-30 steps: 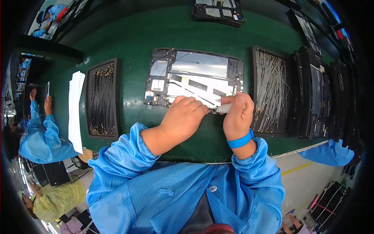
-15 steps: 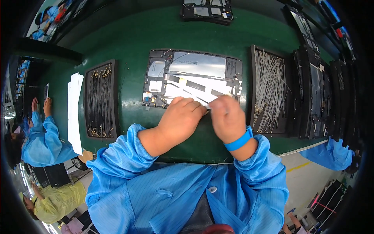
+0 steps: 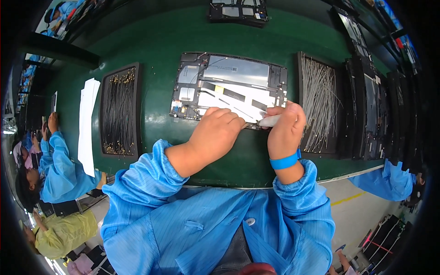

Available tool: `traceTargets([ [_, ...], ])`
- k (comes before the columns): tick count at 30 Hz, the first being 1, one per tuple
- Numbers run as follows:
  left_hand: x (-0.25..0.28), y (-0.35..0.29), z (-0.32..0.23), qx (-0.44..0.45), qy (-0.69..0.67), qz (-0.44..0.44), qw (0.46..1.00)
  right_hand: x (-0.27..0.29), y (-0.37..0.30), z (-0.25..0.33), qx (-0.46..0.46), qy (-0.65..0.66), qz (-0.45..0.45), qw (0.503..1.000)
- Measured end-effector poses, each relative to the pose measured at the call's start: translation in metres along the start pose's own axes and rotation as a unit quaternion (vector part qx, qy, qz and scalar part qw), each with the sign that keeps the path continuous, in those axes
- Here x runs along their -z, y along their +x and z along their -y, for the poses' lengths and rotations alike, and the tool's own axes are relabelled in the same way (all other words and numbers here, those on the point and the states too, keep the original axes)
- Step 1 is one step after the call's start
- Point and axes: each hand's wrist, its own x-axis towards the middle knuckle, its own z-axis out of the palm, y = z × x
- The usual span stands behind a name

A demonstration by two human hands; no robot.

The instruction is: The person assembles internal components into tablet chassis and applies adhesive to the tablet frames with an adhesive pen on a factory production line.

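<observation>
An opened tablet (image 3: 236, 70) lies on the green table before me, its inside showing a silver panel, white areas, dark strips and small boards. My left hand (image 3: 215, 135) is closed at its near edge, fingers bent together; its thumb and whatever it pinches are hidden. In my right hand (image 3: 286, 133) is a pointed tool with a white handle (image 3: 269, 121). Its dark tip meets the tablet's near edge, just right of my left fingertips. A thin black cable (image 3: 208, 64) curves over the tablet's upper left part.
A dark tray of black cables (image 3: 120, 112) lies to the left, beside white sheets (image 3: 87, 123). On the right, another tray holds grey cables (image 3: 318, 105). Stacked tablet parts (image 3: 373, 110) stand beyond it, and more parts (image 3: 238, 11) lie at the far edge. A co-worker (image 3: 64, 160) sits left.
My right hand has moved right and turned, and the white-handled tool now shows in it. My left hand stays at the tablet's near edge. The whole view has shifted slightly.
</observation>
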Motion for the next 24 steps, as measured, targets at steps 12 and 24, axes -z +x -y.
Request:
traceTargets([
  [12,-0.002,0.000,0.001,-0.004,0.013,0.003,1.000,0.004,-0.006,-0.017,0.059,-0.054,-0.012,0.997],
  [24,-0.002,0.002,-0.002,0.022,-0.015,-0.023,0.999,0.002,-0.006,-0.010,0.029,-0.007,-0.025,0.999],
])
